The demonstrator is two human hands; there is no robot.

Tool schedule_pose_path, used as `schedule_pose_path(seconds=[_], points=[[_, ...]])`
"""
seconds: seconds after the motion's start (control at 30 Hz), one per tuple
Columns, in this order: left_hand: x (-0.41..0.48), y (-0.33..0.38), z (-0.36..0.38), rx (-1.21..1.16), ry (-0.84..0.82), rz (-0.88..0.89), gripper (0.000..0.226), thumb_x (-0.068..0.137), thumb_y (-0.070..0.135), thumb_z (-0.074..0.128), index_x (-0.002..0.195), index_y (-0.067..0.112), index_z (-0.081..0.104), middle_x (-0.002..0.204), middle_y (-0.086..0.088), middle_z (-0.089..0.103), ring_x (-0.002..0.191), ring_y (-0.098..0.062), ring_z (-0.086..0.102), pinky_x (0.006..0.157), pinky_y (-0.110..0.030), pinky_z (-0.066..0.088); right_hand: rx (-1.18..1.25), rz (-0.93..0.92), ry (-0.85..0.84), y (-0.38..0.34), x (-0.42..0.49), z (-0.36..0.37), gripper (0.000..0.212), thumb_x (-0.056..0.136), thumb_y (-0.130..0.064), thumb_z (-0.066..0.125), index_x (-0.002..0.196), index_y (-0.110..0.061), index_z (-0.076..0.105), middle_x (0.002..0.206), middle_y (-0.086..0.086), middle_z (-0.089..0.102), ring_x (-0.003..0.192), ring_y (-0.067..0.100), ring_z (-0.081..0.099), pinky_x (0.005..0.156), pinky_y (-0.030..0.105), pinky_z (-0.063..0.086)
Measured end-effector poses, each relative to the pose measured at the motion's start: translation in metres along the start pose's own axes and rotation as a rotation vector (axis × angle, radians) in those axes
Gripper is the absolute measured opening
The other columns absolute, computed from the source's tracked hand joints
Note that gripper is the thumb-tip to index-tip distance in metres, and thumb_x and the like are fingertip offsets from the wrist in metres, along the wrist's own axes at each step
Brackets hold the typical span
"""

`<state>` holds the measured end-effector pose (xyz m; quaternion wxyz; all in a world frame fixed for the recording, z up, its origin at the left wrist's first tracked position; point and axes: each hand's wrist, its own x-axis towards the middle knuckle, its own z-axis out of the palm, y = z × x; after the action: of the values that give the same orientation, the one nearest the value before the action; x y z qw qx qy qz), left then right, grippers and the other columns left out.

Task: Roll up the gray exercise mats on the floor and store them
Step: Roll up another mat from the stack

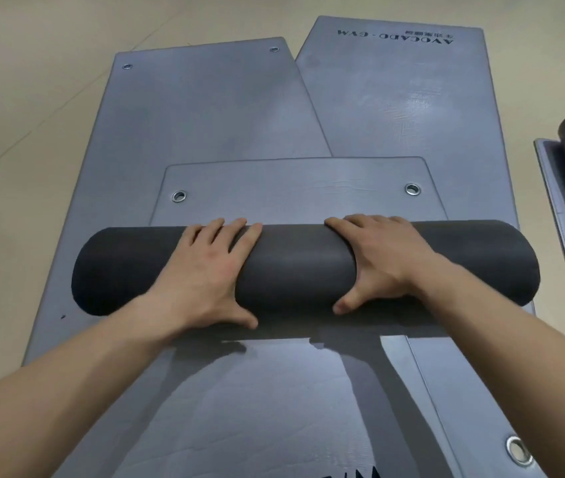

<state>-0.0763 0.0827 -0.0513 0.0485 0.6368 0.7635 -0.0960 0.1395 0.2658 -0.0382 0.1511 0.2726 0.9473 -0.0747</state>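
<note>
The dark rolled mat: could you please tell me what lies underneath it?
Its own unrolled tail, the left flat mat and the printed right mat show around the rolled mat; directly beneath is hidden.

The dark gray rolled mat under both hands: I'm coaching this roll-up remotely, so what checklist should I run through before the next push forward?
1. Both hands on the dark gray rolled mat: ok; left hand and right hand wrap it.
2. Grip balanced: ok, one hand either side of the middle.
3. Flat gray unrolled tail lying smooth: ok.
4. Roll parallel to the tail's far edge: ok, roughly.
5. Roll tightness at the ends: cannot tell.
6. Nothing on the tail except its metal eyelets: ok.
</note>
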Motion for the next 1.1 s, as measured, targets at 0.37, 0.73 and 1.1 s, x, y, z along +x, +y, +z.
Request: schedule_pose_path(seconds=[0.37,0.73,1.1], points=[[0.030,-0.008,-0.002,0.063,0.080,-0.036,0.135,0.046,0.087,0.071,0.156,0.024,0.025,0.150,-0.006,0.047,0.133,-0.031,0.049,0.111,-0.048,0.039,-0.064,0.072,0.183,-0.001,0.011,0.003,0.126,0.044,-0.091,0.069,0.149,-0.033,0.031,0.144,-0.003,0.049,0.128,0.026,0.051,0.105,0.051,0.038],[0.044,-0.019,-0.047,-0.266,-0.335,-0.009,0.108,0.037,0.084,0.078,0.133,0.046,0.047,0.114,0.016,0.064,0.105,-0.018,0.062,0.090,-0.040,0.051,0.035,0.065,0.143,-0.001,-0.013,-0.011,0.119,0.048,-0.094,0.067,0.150,-0.037,0.041,0.136,-0.011,0.060,0.123,0.020,0.056,0.109,0.040,0.036],[0.024,-0.002,0.005,0.030,0.183,-0.043,0.138,0.049,0.098,0.055,0.159,0.019,0.027,0.157,-0.015,0.040,0.141,-0.040,0.040,0.118,-0.056,0.031,-0.002,0.113,0.244,0.009,0.007,-0.005,0.133,0.047,-0.102,0.055,0.156,-0.030,0.032,0.157,0.001,0.042,0.143,0.028,0.037,0.120,0.050,0.023]])
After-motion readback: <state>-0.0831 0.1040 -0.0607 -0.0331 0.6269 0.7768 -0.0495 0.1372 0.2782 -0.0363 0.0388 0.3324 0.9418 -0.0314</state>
